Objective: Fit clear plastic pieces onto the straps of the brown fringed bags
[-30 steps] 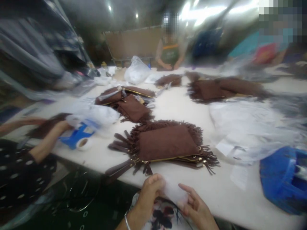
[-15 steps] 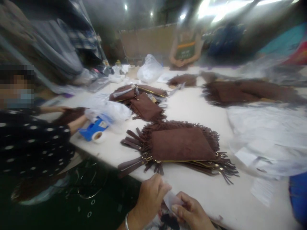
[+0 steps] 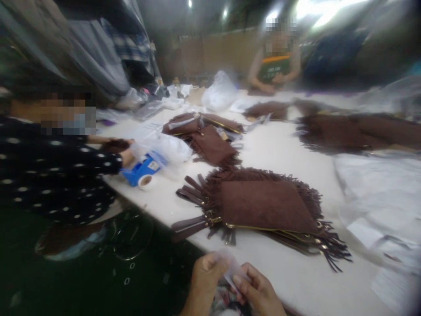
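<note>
At the bottom edge of the view my left hand and my right hand pinch a small thin translucent piece between their fingertips, just in front of the white table's near edge. Both hands are closed on it. Right behind them lies a stack of brown suede fringed bags with gold zips and dangling straps. The picture is blurred, so I cannot tell what the small piece is made of.
A person in a black dotted top works at the left beside a blue tape dispenser and a clear plastic bag. More brown fringed bags lie further back. Clear plastic sheets cover the right. Another person sits at the far end.
The view has swung left, so the table and bags slid right and the blue bin left the frame. My hands stay together on the small piece, now lower in view.
</note>
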Demonstrator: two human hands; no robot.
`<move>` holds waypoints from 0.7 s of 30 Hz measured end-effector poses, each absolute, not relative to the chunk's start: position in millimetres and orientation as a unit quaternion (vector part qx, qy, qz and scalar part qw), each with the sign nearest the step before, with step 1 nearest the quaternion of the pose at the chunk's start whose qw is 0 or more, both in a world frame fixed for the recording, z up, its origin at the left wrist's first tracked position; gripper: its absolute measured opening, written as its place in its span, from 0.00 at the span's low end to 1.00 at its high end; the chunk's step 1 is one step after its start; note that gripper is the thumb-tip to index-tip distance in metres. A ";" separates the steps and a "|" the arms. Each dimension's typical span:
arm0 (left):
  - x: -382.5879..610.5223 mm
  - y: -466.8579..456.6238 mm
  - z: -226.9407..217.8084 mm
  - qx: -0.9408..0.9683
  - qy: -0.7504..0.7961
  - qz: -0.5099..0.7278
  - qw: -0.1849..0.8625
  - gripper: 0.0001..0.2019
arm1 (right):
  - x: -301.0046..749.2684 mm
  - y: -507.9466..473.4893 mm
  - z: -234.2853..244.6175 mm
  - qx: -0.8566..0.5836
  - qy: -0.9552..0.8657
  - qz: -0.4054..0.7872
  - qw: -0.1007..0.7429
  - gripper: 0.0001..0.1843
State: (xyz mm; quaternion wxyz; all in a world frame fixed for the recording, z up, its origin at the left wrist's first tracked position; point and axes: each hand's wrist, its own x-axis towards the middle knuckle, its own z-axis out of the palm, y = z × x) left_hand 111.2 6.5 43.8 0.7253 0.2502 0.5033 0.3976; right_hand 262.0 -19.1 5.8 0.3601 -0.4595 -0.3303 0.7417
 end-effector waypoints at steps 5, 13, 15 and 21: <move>111.3 -2.6 40.3 0.167 0.473 0.435 0.748 0.21 | 247.4 -21.5 -6.6 -0.456 -0.293 0.753 0.373 0.25; 97.4 1.4 31.8 0.218 0.527 0.431 0.699 0.19 | 250.6 -13.6 3.4 -0.468 -0.368 0.742 0.307 0.21; 90.0 5.1 33.3 0.260 0.558 0.443 0.652 0.15 | 261.6 -1.5 16.1 -0.528 -0.443 0.657 0.304 0.18; 69.0 9.3 34.8 0.403 0.617 0.381 0.559 0.10 | 273.3 46.1 36.1 -0.653 -0.548 0.416 0.318 0.18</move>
